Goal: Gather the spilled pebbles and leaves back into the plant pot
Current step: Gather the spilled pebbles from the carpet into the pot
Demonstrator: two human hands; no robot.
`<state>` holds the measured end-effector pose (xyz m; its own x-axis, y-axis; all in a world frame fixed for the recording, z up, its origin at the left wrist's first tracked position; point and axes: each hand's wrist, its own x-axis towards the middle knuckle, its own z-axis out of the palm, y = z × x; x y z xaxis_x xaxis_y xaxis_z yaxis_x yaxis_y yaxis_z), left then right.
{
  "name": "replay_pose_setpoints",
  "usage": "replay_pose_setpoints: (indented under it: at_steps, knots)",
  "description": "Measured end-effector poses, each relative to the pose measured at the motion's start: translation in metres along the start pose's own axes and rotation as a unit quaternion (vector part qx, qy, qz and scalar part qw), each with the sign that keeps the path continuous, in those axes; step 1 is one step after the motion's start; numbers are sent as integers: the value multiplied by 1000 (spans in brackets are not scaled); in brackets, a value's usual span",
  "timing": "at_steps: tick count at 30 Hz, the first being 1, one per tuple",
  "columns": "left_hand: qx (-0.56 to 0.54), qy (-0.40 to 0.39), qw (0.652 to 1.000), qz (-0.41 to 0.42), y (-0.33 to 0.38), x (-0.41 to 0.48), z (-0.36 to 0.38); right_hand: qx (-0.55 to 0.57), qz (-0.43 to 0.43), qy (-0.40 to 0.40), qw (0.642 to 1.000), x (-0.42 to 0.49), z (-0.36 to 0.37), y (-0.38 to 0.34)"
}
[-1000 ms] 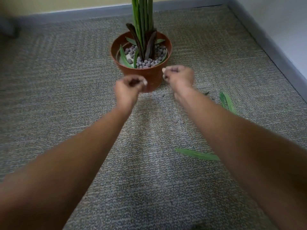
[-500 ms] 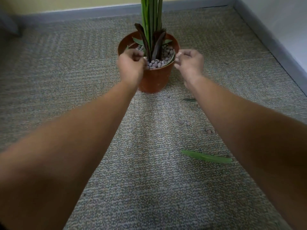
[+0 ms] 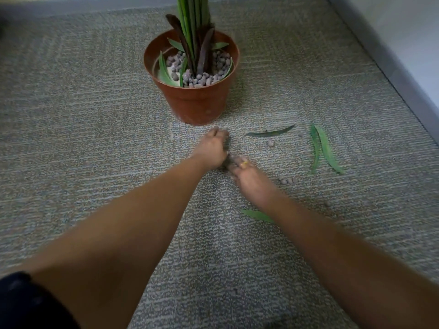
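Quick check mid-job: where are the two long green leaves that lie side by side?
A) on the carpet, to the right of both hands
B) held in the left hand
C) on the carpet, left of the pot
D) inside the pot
A: the two green leaves lie flat on the carpet, outside the pot and to the right of the left hand and the right hand, untouched by either.

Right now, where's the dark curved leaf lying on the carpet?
Head view, right of centre: dark curved leaf lies front-right of the brown plastic plant pot, a small grey pebble just nearer the camera.
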<state>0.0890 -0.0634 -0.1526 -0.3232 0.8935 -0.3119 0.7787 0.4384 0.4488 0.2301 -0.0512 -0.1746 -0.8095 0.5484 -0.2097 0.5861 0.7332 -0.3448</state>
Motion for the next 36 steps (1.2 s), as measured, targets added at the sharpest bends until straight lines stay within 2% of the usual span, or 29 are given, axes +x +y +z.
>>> replay_pose_setpoints:
  at_steps: [5, 11, 16, 20, 24, 32, 36]
  knots:
    - [46, -18, 999, 17, 3, 13, 7, -54, -40, -10, 998, -15, 4, 12]
    - [95, -53, 994, 19, 7, 27, 3, -41, -43, -1, 998, -24, 5, 15]
    - [156, 29, 987, 31, 12, 26, 3, -18, -28, 15, 999, -20, -2, 17]
    - [179, 62, 981, 30, 16, 26, 3, 10, -1, 77, 997, -23, -4, 26]
    - [182, 92, 978, 31, 17, 25, 3, 8, 16, 67, 998, -27, -1, 31]
    - [199, 104, 974, 21, 7, 23, 3, 11, 61, 118, 991, -22, 4, 24]
    - [155, 108, 982, 14, 5, 18, 2, 16, 86, 91, 992, -13, -4, 22]
